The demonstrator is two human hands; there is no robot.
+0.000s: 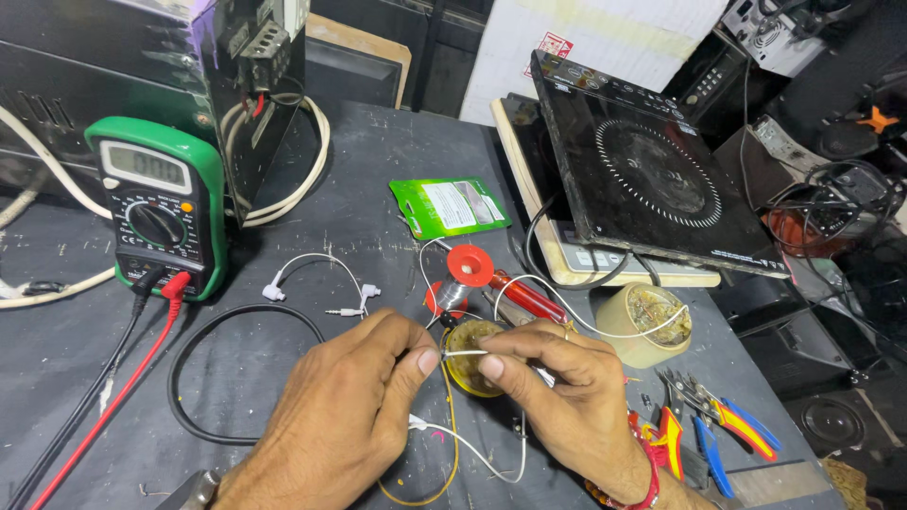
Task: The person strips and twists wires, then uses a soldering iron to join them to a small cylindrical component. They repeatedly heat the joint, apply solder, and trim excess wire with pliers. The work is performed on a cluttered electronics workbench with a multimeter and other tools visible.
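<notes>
1. Wire end (465,352), thin and silvery, is stretched between both hands just above the small round tin of yellow paste (472,364) at the near middle of the dark workbench (283,236). The left hand (354,416) pinches it between thumb and forefinger; the right hand (557,387) pinches the other side the same way.
2. Both grips sit at the very fingertips, so a slight twist or tug could pull the strand free or snap it.
3. White earphone lead (472,451) loops loosely under the wrists; a shifting forearm could snag it and jerk the work.
4. Red-handled soldering iron (524,295) lies just behind the hands, near the solder spool (453,283). I cannot tell whether it is hot; if so, a knuckle moving back could be burned.
5. Pliers (727,425) and cutters lie close by the right wrist and could be knocked off the bench edge.
</notes>
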